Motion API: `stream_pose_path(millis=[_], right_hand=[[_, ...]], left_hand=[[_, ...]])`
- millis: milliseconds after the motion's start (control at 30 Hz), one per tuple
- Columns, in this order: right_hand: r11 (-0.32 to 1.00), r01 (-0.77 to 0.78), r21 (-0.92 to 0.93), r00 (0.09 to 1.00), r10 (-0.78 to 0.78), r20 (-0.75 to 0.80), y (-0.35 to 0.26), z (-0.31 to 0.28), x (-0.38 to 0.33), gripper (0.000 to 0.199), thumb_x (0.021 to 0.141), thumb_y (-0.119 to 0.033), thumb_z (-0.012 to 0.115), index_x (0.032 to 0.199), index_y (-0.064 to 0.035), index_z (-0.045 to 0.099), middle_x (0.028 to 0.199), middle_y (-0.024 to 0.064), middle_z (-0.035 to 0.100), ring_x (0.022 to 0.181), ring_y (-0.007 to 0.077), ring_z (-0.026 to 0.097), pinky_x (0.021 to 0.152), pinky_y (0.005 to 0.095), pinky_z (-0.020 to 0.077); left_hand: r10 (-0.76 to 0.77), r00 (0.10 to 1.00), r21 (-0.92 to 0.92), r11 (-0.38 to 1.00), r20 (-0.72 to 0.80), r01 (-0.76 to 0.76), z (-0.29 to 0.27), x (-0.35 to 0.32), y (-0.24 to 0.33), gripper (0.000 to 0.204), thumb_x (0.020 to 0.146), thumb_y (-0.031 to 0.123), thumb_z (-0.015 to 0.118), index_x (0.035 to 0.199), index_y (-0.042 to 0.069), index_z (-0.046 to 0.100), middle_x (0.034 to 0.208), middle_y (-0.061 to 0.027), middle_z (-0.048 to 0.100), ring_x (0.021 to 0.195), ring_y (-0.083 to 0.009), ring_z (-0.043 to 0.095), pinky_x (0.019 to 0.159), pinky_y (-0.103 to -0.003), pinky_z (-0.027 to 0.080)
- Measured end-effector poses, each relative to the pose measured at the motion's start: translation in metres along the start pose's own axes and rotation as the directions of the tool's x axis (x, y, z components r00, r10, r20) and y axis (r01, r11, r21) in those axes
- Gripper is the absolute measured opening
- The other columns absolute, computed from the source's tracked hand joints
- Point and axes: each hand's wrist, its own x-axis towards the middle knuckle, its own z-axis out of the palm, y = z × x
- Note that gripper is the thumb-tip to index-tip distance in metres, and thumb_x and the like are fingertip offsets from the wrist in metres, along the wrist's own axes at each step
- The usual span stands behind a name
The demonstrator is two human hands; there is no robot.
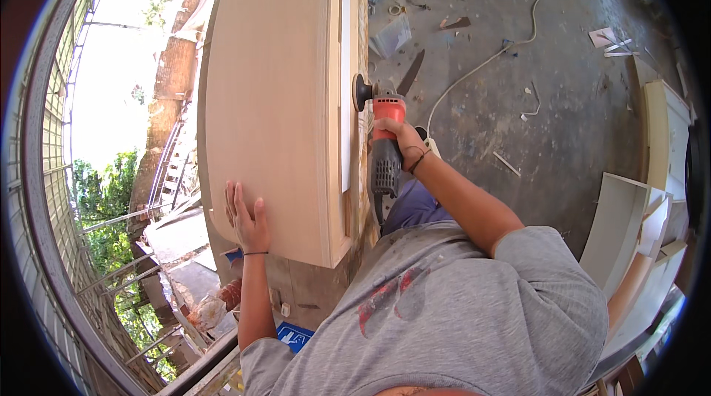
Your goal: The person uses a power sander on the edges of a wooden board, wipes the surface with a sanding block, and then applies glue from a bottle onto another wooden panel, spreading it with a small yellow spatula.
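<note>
A long pale wooden panel piece (270,100), like a cabinet or door, lies before me with layered edging along its right side. My left hand (248,218) rests flat on its near left part, fingers stretched out. In my right hand (402,140) is a red and black angle grinder (388,107), gripped round its body. The grinder's round black disc (361,92) stands upright against or very near the panel's right edge; whether it touches I cannot tell. A black cord leaves the grinder's lower end.
A handsaw blade (411,72) lies right of the grinder. A white cable (474,70) winds over the grey floor (481,129) among scraps. White box-like cabinet parts (613,222) stand at the right. A barred window (44,137) runs along the left.
</note>
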Motion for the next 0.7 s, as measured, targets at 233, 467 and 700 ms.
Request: stream_pose_path(millis=[233,467,700], right_hand=[[0.998,-0.055,0.043,0.998,0.056,-0.022,-0.029,0.008,0.016,0.027,0.071,-0.019,0.067,0.089,-0.0042,0.054,0.070,0.0065,0.056,0.055,0.0187,0.058,0.049,0.0321,0.0501],[0.999,-0.043,0.030,0.998,0.045,-0.048,-0.057,0.013,0.038,0.028,0.071,-0.019,0.068,0.090,-0.0044,0.054,0.071,0.0069,0.057,0.055,0.0189,0.058,0.050,0.0318,0.0500],[1.000,-0.007,0.009,1.000,0.007,-0.027,-0.085,0.021,0.053,0.030,0.072,-0.019,0.068,0.091,-0.0033,0.053,0.073,0.0086,0.058,0.057,0.0199,0.059,0.052,0.0329,0.0509]], left_hand=[[-0.008,1.000,0.030,1.000,0.016,0.007,-0.003,-0.003,0.002,0.057,0.088,0.033,0.050,0.135,0.004,0.035,0.145,-0.0144,0.030,0.136,-0.0317,0.023,0.109,-0.047,0.014],[0.026,1.000,0.022,0.999,0.009,-0.026,-0.005,0.000,0.005,0.058,0.088,0.034,0.049,0.134,0.002,0.036,0.144,-0.0166,0.030,0.135,-0.0334,0.024,0.109,-0.047,0.016],[-0.009,1.000,0.025,1.000,0.027,0.008,-0.007,0.000,0.010,0.059,0.088,0.038,0.047,0.134,0.001,0.036,0.144,-0.0176,0.030,0.135,-0.0347,0.024,0.109,-0.047,0.016]])
